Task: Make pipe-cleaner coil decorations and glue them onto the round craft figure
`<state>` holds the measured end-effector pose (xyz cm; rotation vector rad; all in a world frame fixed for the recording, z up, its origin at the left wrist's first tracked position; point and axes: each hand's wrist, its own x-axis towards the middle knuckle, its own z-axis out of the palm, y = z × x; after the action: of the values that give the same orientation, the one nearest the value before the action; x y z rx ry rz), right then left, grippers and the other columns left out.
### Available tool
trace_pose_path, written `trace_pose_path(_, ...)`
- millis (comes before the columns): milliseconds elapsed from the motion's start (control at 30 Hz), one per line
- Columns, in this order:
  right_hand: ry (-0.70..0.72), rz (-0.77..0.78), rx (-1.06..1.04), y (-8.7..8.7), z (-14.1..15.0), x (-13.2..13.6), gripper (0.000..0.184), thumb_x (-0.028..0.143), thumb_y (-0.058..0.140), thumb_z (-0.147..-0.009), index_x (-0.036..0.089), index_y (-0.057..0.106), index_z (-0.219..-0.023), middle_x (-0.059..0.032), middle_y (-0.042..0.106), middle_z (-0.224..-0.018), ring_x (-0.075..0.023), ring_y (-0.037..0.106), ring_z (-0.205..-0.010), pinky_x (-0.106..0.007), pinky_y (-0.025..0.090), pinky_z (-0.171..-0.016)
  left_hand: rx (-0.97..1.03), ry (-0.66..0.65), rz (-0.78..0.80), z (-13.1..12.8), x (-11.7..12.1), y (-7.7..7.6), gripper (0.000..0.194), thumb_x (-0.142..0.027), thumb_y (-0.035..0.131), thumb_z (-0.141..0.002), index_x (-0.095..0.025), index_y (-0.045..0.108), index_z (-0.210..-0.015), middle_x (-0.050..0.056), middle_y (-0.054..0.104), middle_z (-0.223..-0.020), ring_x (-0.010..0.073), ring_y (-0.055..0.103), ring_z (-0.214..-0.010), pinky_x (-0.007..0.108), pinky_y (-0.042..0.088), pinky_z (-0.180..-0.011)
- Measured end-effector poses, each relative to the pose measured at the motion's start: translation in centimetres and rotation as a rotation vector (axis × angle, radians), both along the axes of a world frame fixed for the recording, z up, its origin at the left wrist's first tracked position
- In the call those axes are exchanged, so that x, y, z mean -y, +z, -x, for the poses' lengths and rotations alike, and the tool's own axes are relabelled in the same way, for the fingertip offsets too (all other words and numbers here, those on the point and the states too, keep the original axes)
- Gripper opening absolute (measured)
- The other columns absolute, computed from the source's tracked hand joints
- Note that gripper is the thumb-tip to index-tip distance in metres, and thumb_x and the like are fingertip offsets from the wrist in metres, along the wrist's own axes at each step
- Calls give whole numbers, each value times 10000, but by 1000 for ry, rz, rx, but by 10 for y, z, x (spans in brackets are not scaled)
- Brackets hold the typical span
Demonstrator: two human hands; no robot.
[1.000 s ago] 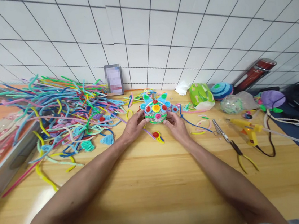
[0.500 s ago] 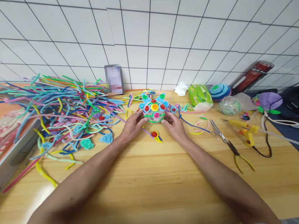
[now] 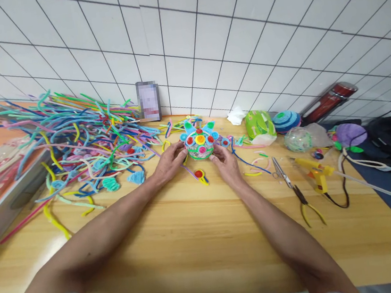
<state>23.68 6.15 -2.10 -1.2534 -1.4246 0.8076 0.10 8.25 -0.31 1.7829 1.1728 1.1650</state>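
Between my hands is a round pipe-cleaner ornament (image 3: 200, 141) with two blue-and-green pointed ears and red, yellow and pink coiled discs on a clear, green-banded body. My left hand (image 3: 169, 163) grips its left side, thumb at the front. On the right side, my right hand (image 3: 225, 162) holds it with thumb and fingers; some fingertips are hidden behind it. Just in front of the ornament lies a small red coiled disc (image 3: 199, 174) with yellow and blue bits. A blue pipe cleaner (image 3: 247, 160) stretches to the right of my right hand.
A heap of coloured pipe cleaners (image 3: 83, 132) covers the left side. A phone (image 3: 149, 101) leans on the tiled wall. To the right lie scissors (image 3: 283, 173), pliers (image 3: 305, 204), a yellow glue gun (image 3: 314, 172), a green pack (image 3: 260, 125) and a red flask (image 3: 330, 101).
The whole view has shifted slightly. Both hands stay at the ornament's sides, and it keeps nearly the same pose and place.
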Motion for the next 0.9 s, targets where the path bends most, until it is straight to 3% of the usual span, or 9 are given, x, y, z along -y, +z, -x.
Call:
trace_pose_path(100,-57,-27,12,4,1,4,314,395,696,-846,206,668,-1096,-64,722,-1034,-218,680,-960,-380,543,-895,-14,117,-42,0,2,2,311,-451,604,-942,-164,684,-1029,88,732,-1031,213,681,-950,344,536,-848)
trace_pose_path(200,-102,-31,15,14,2,9,261,408,692,-847,206,664,-1010,-33,695,-928,-189,634,-851,-334,506,-804,-65,186,-113,1,4,3,267,-414,598,-937,-188,621,-797,15,636,-763,156,577,-720,290,448,-673)
trace_pose_path(333,-136,-36,8,40,2,20,274,485,628,-892,215,624,-843,22,597,-739,-151,509,-689,-288,418,-672,-115,225,-176,2,7,6,302,-388,586,-925,-205,538,-689,-15,553,-648,142,499,-626,287,383,-613)
trace_pose_path(500,-25,-58,40,71,-1,36,331,490,601,-896,226,533,-707,60,451,-619,-131,411,-619,-277,345,-615,-180,367,-255,5,9,19,230,-337,566,-936,-209,597,-747,16,671,-765,184,597,-781,351,438,-853)
trace_pose_path(600,114,-4,143,84,-7,52,306,454,605,-886,218,553,-698,63,470,-609,-120,412,-596,-269,332,-596,-233,444,-290,15,4,35,182,-312,571,-934,-215,621,-789,32,716,-860,211,631,-891,396,417,-999)
trace_pose_path(700,301,83,320,93,-17,74,247,386,615,-885,208,605,-713,56,550,-624,-118,466,-601,-254,345,-591,-241,466,-317,29,5,60,166,-337,590,-933,-214,658,-845,48,727,-928,239,646,-964,443,369,-1108)
trace_pose_path(800,466,145,446,95,-20,99,142,305,630,-883,207,686,-797,33,673,-714,-133,583,-663,-250,414,-631,-222,399,-375,23,39,88,217,-396,591,-943,-213,693,-1001,85,722,-1072,288,643,-1096,471,400,-1107)
trace_pose_path(900,532,77,530,86,-11,122,89,252,648,-885,214,728,-873,3,746,-807,-163,670,-747,-279,492,-709,-230,45,-469,-16,107,98,303,-426,567,-986,-252,661,-1216,117,679,-1298,299,593,-1274,457,430,-1117)
